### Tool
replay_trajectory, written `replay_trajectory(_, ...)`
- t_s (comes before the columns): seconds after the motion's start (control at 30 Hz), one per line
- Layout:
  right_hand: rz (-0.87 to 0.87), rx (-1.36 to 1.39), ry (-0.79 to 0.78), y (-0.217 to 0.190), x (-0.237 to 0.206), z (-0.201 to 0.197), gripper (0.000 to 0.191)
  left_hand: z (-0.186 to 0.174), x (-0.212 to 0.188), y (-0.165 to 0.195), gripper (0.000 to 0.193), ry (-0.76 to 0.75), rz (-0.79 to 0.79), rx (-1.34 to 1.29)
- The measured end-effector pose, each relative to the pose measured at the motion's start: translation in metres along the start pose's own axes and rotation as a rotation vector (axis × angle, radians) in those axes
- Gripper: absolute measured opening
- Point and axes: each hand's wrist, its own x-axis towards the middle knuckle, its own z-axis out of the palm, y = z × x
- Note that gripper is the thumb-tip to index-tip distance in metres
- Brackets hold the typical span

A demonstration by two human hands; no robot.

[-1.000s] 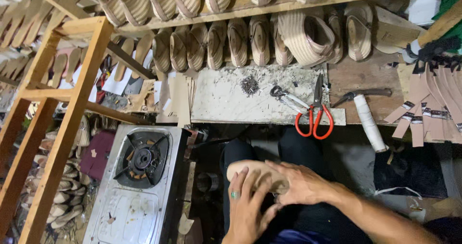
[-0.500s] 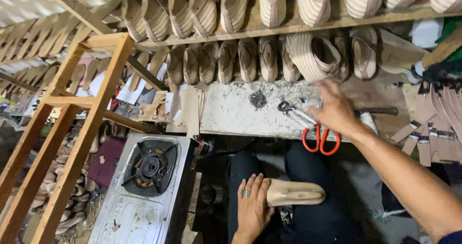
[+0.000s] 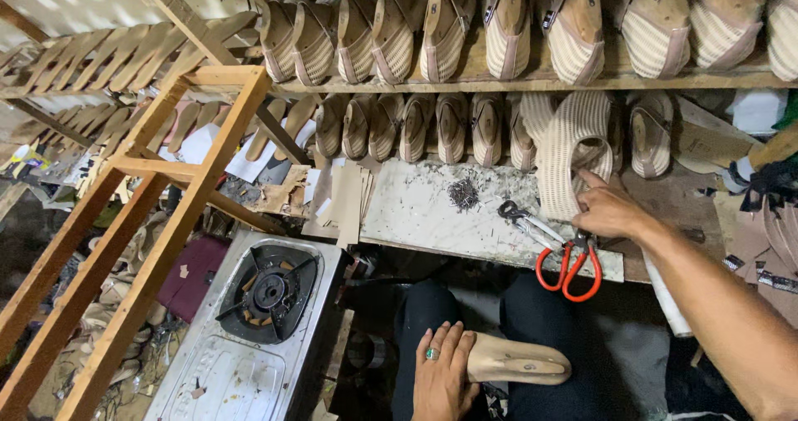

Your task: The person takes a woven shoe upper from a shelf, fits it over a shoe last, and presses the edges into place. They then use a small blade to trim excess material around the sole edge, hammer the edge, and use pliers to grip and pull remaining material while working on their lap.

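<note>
The right hand reaches to the right of centre of the frame, onto the grey, scarred tabletop, and rests at the upper end of the red-handled scissors. Its fingers are loosely curled with the fingertips against a striped woven shoe upper standing just above; whether they pinch anything cannot be told, and the hand is not closed around the scissors. The scissors lie just below and to the left of this hand, long axis slanting from the blades at upper left to the red loops at lower right, which hang over the tabletop's near edge. A small heap of dark tacks sits to the left of the blades. At the bottom centre, the left hand, wearing a ring, lies flat with fingers spread and together on the heel end of a pale wooden shoe last, which lies across the lap with its long axis running left to right. The right hand is far nearer to the scissors.
</note>
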Motion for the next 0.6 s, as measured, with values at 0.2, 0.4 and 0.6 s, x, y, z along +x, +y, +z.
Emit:
replay_trajectory(0.2, 0.706, 0.428, 0.130, 0.018, -0.029, -0.025, 0.028, -0.008, 0.004, -0.004, 0.092, -0.009, -0.010, 0.003)
replay_trajectory(0.4, 0.400, 0.282, 0.743, 0.051, -0.080, -0.022, 0.022, -0.013, 0.008, -0.006, 0.092, -0.019, -0.011, -0.017)
replay_trajectory(0.6, 0.271, 0.135, 0.686, 0.004, -0.145, -0.015, 0.024, -0.017, 0.010, -0.007, 0.091, 0.069, 0.080, -0.111)
